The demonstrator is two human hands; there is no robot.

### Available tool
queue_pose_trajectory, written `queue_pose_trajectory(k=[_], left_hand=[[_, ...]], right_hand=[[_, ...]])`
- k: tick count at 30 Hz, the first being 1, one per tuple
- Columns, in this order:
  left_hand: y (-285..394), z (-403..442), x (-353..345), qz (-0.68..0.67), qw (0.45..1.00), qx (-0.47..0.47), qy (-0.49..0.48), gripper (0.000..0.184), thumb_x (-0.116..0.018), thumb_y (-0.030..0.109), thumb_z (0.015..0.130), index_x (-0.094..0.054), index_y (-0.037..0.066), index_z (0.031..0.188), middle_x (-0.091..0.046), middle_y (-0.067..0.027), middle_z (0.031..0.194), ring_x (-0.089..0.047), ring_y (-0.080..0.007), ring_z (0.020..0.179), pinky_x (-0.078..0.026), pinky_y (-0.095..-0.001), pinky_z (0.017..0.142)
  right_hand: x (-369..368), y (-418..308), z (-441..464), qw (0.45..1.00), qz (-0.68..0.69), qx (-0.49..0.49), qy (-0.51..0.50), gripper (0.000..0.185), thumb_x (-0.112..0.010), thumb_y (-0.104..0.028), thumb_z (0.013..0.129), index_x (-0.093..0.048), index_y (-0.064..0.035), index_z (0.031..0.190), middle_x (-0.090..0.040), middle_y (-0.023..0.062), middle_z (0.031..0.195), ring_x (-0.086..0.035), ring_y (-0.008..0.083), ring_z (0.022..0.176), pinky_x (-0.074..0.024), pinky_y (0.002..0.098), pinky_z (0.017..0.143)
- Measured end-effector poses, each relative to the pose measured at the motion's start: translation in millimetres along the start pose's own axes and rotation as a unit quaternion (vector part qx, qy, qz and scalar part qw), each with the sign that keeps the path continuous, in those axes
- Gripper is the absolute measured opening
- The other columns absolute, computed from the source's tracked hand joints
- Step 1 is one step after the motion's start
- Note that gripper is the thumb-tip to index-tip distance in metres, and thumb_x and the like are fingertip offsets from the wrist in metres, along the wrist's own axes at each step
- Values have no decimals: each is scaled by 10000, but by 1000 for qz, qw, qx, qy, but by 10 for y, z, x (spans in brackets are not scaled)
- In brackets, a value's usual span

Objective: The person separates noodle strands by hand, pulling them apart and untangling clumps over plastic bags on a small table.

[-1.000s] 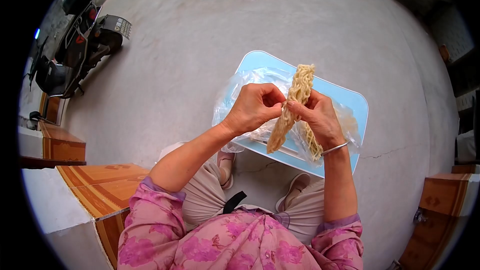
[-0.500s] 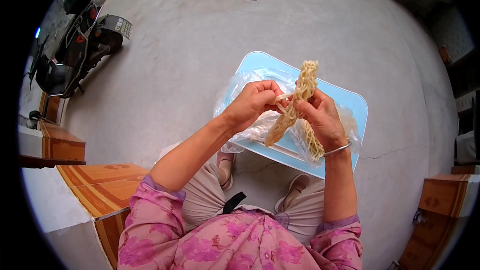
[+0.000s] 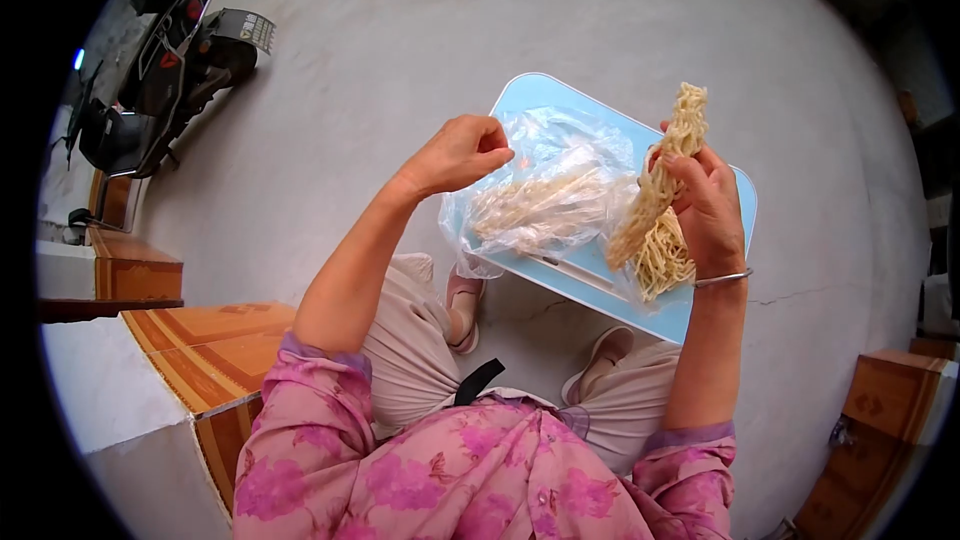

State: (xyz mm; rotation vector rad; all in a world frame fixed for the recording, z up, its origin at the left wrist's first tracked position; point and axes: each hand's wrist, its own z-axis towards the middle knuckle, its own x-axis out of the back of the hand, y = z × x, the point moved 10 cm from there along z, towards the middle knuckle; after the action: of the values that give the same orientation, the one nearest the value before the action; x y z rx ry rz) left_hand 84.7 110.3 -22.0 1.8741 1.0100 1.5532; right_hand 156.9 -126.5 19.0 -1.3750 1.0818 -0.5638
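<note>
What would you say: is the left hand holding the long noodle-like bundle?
No, the right hand holds the long noodle-like bundle, while the left hand is well apart from it.

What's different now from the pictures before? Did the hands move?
Yes! The left hand let go of the noodly bundle and moved away to the left. I can't tell if its fingers hold anything. The right hand moved the bundle a bit to the right and still holds it. The clear bag and the other noodles stayed on the blue table.
</note>
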Motion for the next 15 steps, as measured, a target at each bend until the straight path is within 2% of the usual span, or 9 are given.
queue_pose_trajectory(k=[1,4,5,6,8,11,14,15], left_hand=[[-79,-2,-33,-9,1000,-7,-7,223,-665,203,833,-617,-14,805,-622,-66,731,-578,-146,675,-485,-289,630],[-98,-35,-345,140,987,-74,-40,220,-675,206,818,-613,-6,816,-635,-109,741,-599,-236,667,-488,-327,630],[-131,-55,-508,171,979,-99,-42,240,-686,215,804,-598,1,869,-624,-145,791,-600,-314,727,-490,-363,679],[-193,-77,-700,175,972,-152,-32,354,-705,260,789,-556,13,995,-586,-160,974,-581,-321,862,-482,-383,741],[-200,-136,-1031,225,966,-121,-37,513,-729,311,757,-489,9,1095,-485,-189,1140,-513,-328,1026,-457,-388,816],[-158,-182,-1405,291,940,-167,-65,659,-740,336,725,-439,-11,1198,-406,-231,1249,-426,-378,1147,-413,-423,898],[-282,-267,-1529,361,899,-239,64,730,-728,320,731,-388,-22,1279,-383,-259,1294,-356,-426,1218,-377,-528,928],[-337,-234,-1535,371,902,-215,58,766,-730,313,724,-358,-16,1307,-364,-272,1313,-342,-439,1230,-355,-541,942]], right_hand=[[10,15,-1,1000,-3,-6,2,421,-532,-71,828,-490,76,1221,-576,87,915,-571,146,838,-510,293,788],[6,30,16,1000,-16,-11,-1,437,-519,-75,816,-487,77,1225,-569,88,921,-569,150,843,-515,304,785],[8,48,26,1000,-14,-14,-1,433,-519,-75,818,-489,74,1223,-570,89,928,-569,150,847,-516,308,785],[7,66,39,1000,-12,-17,-2,430,-519,-75,819,-491,72,1222,-570,91,936,-569,150,851,-517,312,786],[9,105,68,1000,-10,-21,-3,423,-521,-76,820,-494,66,1218,-573,93,947,-570,151,856,-518,316,786],[13,154,95,1000,-12,-27,-3,414,-525,-76,822,-500,58,1213,-577,97,955,-573,154,859,-519,316,785],[-2,168,106,999,-24,-33,-6,407,-527,-74,822,-505,54,1208,-582,102,956,-577,156,858,-521,313,779],[-5,179,110,999,-30,-35,-7,406,-527,-73,822,-506,53,1208,-583,103,956,-578,157,857,-522,312,777]])
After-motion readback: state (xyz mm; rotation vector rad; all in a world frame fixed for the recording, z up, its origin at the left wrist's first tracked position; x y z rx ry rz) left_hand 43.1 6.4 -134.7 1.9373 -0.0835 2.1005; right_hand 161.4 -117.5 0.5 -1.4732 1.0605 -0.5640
